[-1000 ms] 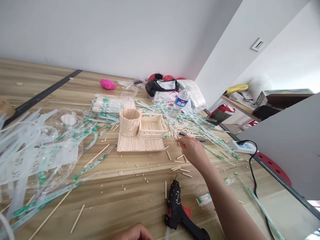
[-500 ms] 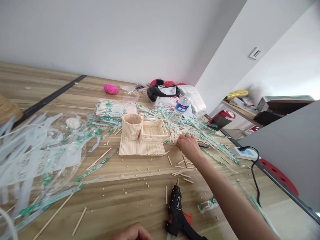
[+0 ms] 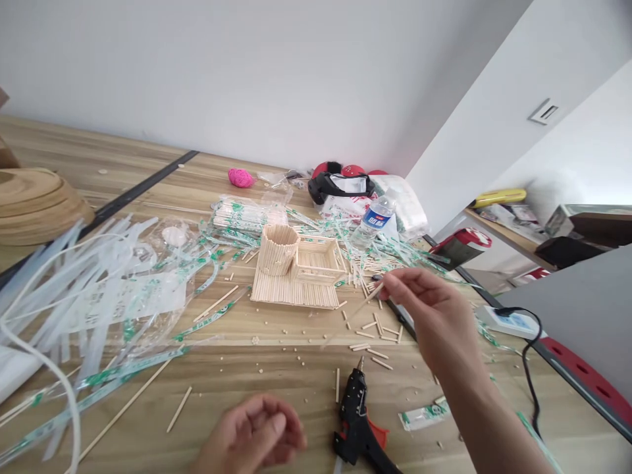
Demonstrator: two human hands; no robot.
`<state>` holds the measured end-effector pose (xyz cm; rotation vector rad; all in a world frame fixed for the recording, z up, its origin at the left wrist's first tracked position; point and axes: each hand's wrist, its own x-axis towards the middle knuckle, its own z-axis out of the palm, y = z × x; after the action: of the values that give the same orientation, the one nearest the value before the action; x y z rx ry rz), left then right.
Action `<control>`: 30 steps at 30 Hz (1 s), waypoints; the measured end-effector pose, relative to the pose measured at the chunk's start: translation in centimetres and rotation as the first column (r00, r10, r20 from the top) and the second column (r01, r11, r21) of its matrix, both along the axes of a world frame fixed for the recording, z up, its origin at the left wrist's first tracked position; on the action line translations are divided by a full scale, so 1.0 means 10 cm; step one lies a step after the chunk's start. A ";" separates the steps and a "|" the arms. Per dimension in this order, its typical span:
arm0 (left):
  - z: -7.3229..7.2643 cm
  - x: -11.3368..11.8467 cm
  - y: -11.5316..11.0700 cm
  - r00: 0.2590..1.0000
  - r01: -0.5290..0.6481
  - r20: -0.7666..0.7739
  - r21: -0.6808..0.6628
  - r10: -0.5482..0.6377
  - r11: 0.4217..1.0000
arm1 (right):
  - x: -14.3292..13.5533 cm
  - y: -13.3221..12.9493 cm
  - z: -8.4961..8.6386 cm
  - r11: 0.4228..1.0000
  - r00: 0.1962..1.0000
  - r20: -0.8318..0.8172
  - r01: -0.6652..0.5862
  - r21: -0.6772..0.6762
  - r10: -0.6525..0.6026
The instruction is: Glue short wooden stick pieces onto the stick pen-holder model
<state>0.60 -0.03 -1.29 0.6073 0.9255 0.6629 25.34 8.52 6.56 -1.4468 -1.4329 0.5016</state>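
My right hand (image 3: 429,309) pinches a thin wooden stick (image 3: 368,299) between thumb and fingertips; its lower end points down-left and is blurred. Behind this hand is a dark slim tool (image 3: 402,317), partly hidden; I cannot tell whether it is held too. My left hand (image 3: 261,431) is raised near the front edge, loosely curled, fingers apart and nothing in it. Beyond both hands stands a model of glued sticks (image 3: 296,295), with a round cup (image 3: 279,250) and a railed box (image 3: 320,258) on a flat base. A black glue gun (image 3: 354,408) lies between my hands.
Cut stick pieces (image 3: 378,329) are scattered right of centre. Clear plastic strips and wrappers (image 3: 113,296) cover the left. At the back are a pink yarn ball (image 3: 241,178), a water bottle (image 3: 375,220) and black goggles (image 3: 340,186). A power strip (image 3: 508,321) with a cord sits right.
My right hand has lifted from the stick pile and come nearer, now with a stick in its fingers. My left hand has risen further into view. The view has shifted slightly left.
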 end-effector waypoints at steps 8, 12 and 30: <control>0.08 -0.04 0.03 0.979 -0.198 0.032 -0.038 0.199 0.980 | -0.45 -0.29 -0.18 0.855 0.849 -0.481 -0.404 -0.325 0.218; 0.05 -0.04 0.04 0.998 -0.061 0.010 0.012 0.061 0.998 | -0.59 -0.42 -0.23 0.800 0.767 -0.598 -0.501 -0.330 0.234; 0.04 -0.01 -0.02 0.997 -0.082 -0.002 0.099 0.083 0.992 | 0.08 -1.35 -0.75 0.855 0.797 0.509 -0.015 -0.519 0.323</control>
<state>0.52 -0.25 -0.87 0.6616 0.9313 0.7851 26.17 -5.03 -0.92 -2.0071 -2.0510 0.5999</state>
